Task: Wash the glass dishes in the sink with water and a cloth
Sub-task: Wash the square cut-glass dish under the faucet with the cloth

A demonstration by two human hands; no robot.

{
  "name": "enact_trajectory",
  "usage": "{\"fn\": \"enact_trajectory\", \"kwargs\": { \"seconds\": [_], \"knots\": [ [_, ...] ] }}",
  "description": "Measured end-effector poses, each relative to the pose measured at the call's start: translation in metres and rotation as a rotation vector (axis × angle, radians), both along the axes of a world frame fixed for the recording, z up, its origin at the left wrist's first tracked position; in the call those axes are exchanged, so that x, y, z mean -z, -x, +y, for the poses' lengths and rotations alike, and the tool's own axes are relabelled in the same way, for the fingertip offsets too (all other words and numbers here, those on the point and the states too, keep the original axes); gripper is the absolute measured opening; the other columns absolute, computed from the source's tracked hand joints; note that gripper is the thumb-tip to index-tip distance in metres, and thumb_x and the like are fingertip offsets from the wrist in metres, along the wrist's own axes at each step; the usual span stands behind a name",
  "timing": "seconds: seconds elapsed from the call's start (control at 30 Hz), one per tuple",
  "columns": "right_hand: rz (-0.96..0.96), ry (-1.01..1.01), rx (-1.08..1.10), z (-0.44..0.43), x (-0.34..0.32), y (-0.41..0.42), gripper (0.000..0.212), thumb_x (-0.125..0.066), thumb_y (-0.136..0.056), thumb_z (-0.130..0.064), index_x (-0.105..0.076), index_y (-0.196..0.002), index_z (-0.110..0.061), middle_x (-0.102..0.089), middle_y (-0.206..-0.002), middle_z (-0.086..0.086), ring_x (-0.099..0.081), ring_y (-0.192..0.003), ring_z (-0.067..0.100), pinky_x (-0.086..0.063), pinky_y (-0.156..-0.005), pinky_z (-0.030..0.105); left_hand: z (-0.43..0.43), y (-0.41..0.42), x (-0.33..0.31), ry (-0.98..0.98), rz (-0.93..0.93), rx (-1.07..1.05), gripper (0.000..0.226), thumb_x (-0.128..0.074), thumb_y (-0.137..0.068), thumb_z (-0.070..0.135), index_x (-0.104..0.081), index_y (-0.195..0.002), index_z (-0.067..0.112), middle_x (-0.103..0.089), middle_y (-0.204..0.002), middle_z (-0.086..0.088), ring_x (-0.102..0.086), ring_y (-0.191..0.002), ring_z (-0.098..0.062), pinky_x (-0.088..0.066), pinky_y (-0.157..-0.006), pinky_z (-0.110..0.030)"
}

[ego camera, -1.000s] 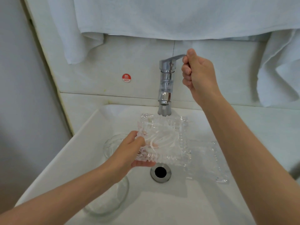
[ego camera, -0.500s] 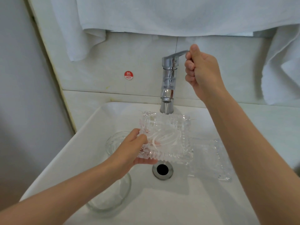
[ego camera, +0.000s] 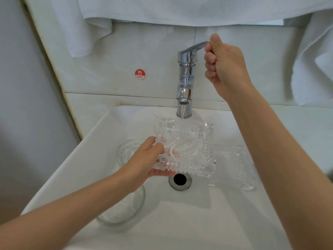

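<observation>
My left hand grips the left edge of a square cut-glass dish and holds it tilted under the chrome tap. A thin stream of water runs from the spout onto the dish's far rim. My right hand holds the end of the tap lever, which is raised. A second cut-glass dish lies on the sink floor to the right. A round clear glass bowl sits in the sink at the left, partly under my left forearm. No cloth is in the sink.
The white sink has an open drain just below the held dish. White towels hang above and at the right. A red HOT sticker is on the wall left of the tap.
My right hand has lifted the tap lever and water now flows onto the dish. The dish in my left hand stays under the spout.
</observation>
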State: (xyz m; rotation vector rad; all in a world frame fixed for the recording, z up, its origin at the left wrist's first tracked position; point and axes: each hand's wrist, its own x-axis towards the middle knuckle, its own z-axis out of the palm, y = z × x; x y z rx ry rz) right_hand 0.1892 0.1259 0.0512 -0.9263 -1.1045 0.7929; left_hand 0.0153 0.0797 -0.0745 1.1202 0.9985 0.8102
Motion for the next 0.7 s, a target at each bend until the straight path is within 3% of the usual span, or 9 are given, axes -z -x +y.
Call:
{"fn": "enact_trajectory", "kwargs": {
  "seconds": [0.13, 0.23, 0.37, 0.43, 0.5, 0.57, 0.7],
  "knots": [
    [-0.031, 0.015, 0.006, 0.002, 0.000, -0.003, 0.033, -0.041, -0.100, -0.031, -0.050, -0.072, -0.017, -0.041, -0.045, -0.011, -0.029, -0.040, 0.003, -0.023, -0.040, 0.015, 0.001, 0.000, -0.001, -0.002, 0.001, 0.007, 0.023, -0.038, -0.091, 0.001, -0.054, -0.104, 0.011, -0.065, -0.109, -0.015, -0.066, -0.081, -0.025, -0.056, -0.054, -0.030],
    [-0.209, 0.079, -0.047, -0.003, -0.004, -0.015, 0.033, -0.041, -0.099, -0.035, -0.054, -0.075, -0.018, -0.047, -0.051, -0.011, -0.037, -0.044, 0.003, -0.030, -0.043, 0.012, 0.001, 0.001, -0.002, -0.003, -0.010, 0.007, 0.024, -0.038, -0.090, 0.001, -0.054, -0.106, 0.010, -0.066, -0.107, -0.014, -0.067, -0.079, -0.024, -0.055, -0.054, -0.029],
    [-0.853, 0.329, -0.181, -0.027, -0.012, -0.054, 0.024, -0.051, -0.094, -0.033, -0.067, -0.085, -0.018, -0.064, -0.067, -0.011, -0.055, -0.062, 0.002, -0.045, -0.061, 0.014, 0.000, 0.001, -0.005, 0.009, -0.022, -0.003, 0.023, -0.038, -0.091, 0.001, -0.055, -0.103, 0.011, -0.067, -0.099, -0.011, -0.067, -0.072, -0.021, -0.056, -0.054, -0.029],
    [-1.210, 0.479, -0.214, -0.028, -0.002, -0.058, 0.018, -0.055, -0.092, -0.030, -0.070, -0.098, -0.021, -0.069, -0.088, -0.012, -0.061, -0.083, 0.003, -0.050, -0.074, 0.019, -0.001, 0.001, -0.005, 0.010, -0.024, -0.002, 0.023, -0.038, -0.091, 0.001, -0.055, -0.102, 0.012, -0.067, -0.099, -0.010, -0.067, -0.071, -0.021, -0.056, -0.054, -0.030],
    [-1.432, 0.547, -0.255, -0.022, 0.020, -0.049, 0.025, -0.057, -0.092, -0.028, -0.065, -0.113, -0.019, -0.065, -0.107, -0.010, -0.059, -0.099, 0.009, -0.048, -0.088, 0.025, -0.001, 0.001, -0.005, 0.014, -0.027, 0.006, 0.024, -0.039, -0.091, 0.001, -0.055, -0.105, 0.011, -0.068, -0.101, -0.011, -0.068, -0.073, -0.022, -0.056, -0.055, -0.031],
    [-1.501, 0.466, -0.275, -0.016, 0.043, -0.036, 0.023, -0.056, -0.093, -0.022, -0.065, -0.113, -0.016, -0.065, -0.106, -0.004, -0.059, -0.098, 0.015, -0.045, -0.091, 0.029, -0.002, 0.001, -0.004, 0.018, -0.021, 0.006, 0.023, -0.040, -0.091, 0.002, -0.055, -0.106, 0.010, -0.068, -0.097, -0.010, -0.068, -0.071, -0.021, -0.056, -0.056, -0.032],
    [-1.497, 0.283, -0.081, -0.009, 0.074, -0.016, 0.016, -0.054, -0.093, -0.014, -0.066, -0.101, -0.009, -0.066, -0.106, 0.009, -0.055, -0.089, 0.022, -0.037, -0.074, 0.028, -0.002, 0.003, -0.004, 0.043, -0.025, -0.019, 0.021, -0.043, -0.093, 0.005, -0.053, -0.111, 0.010, -0.068, -0.100, -0.009, -0.070, -0.073, -0.019, -0.057, -0.057, -0.031]
  ]
}}
